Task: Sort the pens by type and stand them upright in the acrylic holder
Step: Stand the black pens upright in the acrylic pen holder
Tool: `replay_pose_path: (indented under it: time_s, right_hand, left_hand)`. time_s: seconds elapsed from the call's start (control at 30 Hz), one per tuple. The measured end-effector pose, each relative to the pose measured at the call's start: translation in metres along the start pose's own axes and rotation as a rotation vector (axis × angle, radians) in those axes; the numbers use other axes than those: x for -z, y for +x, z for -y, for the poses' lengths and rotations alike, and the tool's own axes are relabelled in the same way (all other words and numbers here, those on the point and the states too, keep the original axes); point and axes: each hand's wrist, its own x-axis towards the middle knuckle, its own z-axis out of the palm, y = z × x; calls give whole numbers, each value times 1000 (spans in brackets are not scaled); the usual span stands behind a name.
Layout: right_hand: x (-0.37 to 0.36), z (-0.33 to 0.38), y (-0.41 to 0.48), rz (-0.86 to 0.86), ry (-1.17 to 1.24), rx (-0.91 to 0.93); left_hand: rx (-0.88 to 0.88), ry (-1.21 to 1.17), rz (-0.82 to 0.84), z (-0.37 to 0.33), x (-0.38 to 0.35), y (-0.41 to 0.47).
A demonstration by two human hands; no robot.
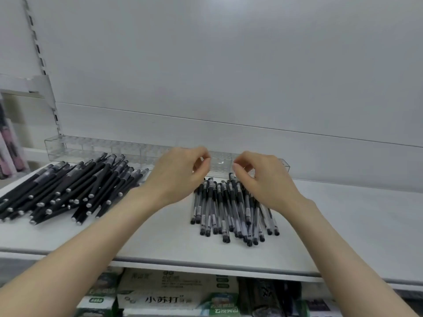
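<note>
Sorting looks done; left hand (178, 172), right hand (258, 177) curled, empty, above clear pens (231, 211); next grip bunch, stand in acrylic holder (68, 147).

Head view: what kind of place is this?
Probably a shop: a white display shelf on a slotted wall upright, boxed goods stocked below, and a pile of matching black pens.

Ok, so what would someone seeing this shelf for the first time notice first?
Two pen piles on the white shelf: matte black pens fanned out at the left, clear-barrelled pens with black caps in the middle. The left hand and right hand hover over the clear pile, fingers curled. Behind them the long acrylic holder runs along the back, no pens in it.
</note>
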Motion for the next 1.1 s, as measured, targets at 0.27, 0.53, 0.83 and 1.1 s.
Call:
replay_pose_path:
  time_s: [0.27, 0.53, 0.83, 1.1]
  right_hand:
    - [-28, 93, 32, -67, 151, 124]
    - [-97, 176, 57, -37, 234, 26]
    - [-147, 236, 77, 96, 116, -77]
    - [-154, 257, 90, 307, -27, -154]
  left_hand:
    - [128, 37, -148, 49, 87, -33]
    - [223, 59, -86, 135, 152, -91]
    - [404, 121, 201, 207, 170, -115]
    - [495, 18, 253, 228, 165, -120]
